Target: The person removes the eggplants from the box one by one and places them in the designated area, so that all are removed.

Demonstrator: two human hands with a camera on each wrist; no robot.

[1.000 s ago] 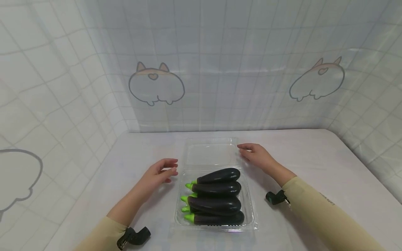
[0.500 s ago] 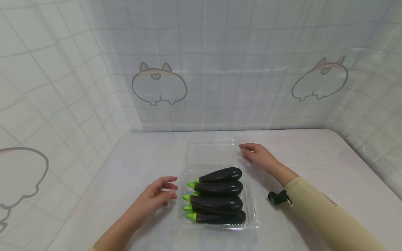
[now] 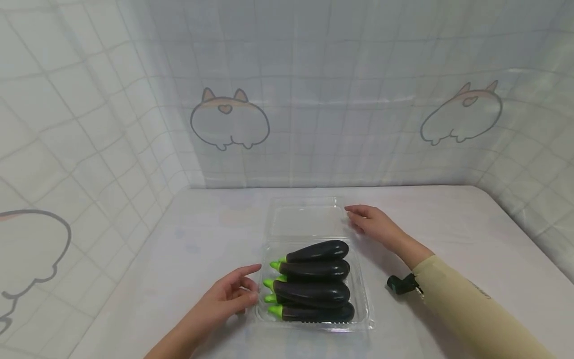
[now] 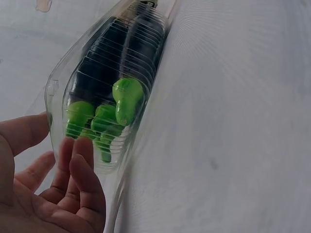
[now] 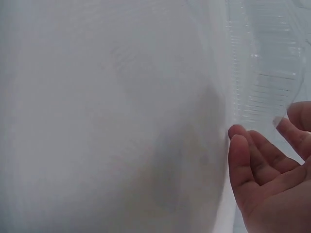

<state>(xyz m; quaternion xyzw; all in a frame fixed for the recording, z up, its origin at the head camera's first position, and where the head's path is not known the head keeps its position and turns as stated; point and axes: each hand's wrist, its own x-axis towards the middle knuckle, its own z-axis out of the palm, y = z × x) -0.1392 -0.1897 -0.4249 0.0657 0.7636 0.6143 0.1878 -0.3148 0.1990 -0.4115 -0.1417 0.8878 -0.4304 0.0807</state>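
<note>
L grip point(image 3: 227, 297) now lower in view, by box point(image 3: 360, 291), L side; R grip point(image 3: 371, 224) same, nr lid point(image 3: 307, 220); both half-open, empty.

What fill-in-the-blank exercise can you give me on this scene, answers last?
1. The eggplants have stems coloured bright ____.
2. The clear container has its lid not shut but ____.
3. The hand nearest the lid is the person's ____ one.
4. In the head view, the left hand is at the container's ____ side.
Answers: green; open; right; left.
</note>
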